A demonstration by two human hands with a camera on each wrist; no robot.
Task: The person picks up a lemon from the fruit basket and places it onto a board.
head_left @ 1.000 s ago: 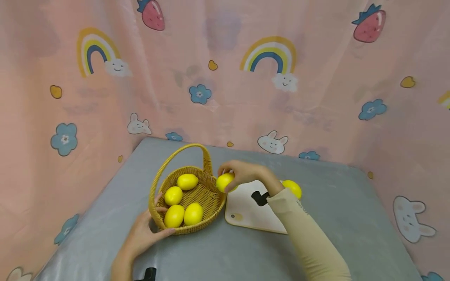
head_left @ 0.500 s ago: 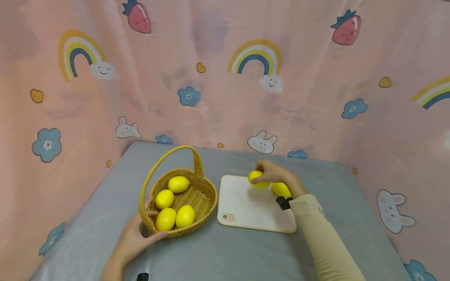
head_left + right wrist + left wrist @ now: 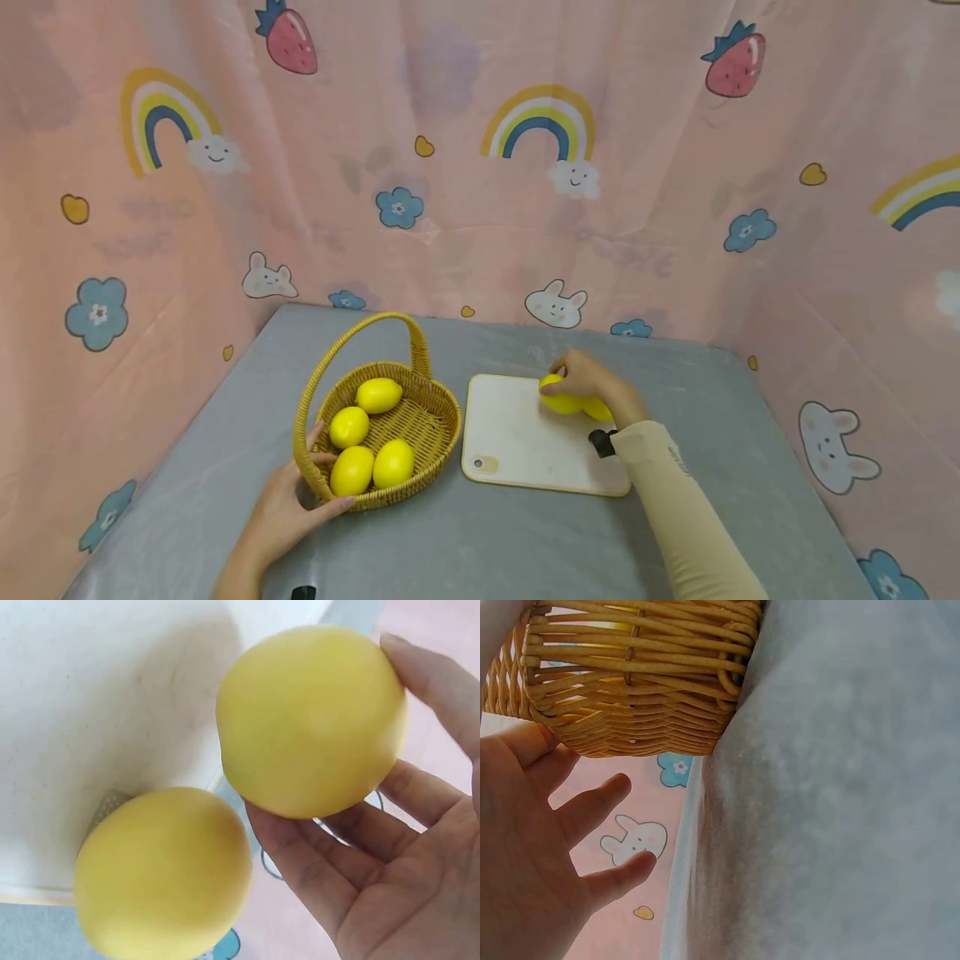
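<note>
A yellow wicker basket with a tall arched handle stands at the left and contains several lemons. My left hand grips its near left rim, thumb at the front; in the left wrist view the other fingers spread below the weave. Over the far right part of a white cutting board, my right hand holds a lemon between thumb and fingertips. Another lemon lies close beside it at the board's edge, partly covered by the hand in the head view.
Grey cloth covers the table. Behind and at both sides hangs a pink printed curtain. A grey dotted patch shows on the board by the loose lemon. A black wrist mount sits at my right cuff.
My right hand has carried its lemon rightward from the basket's rim to over the board, then slightly lower, towards the other lemon. The left hand stays on the basket. The head view has shifted.
</note>
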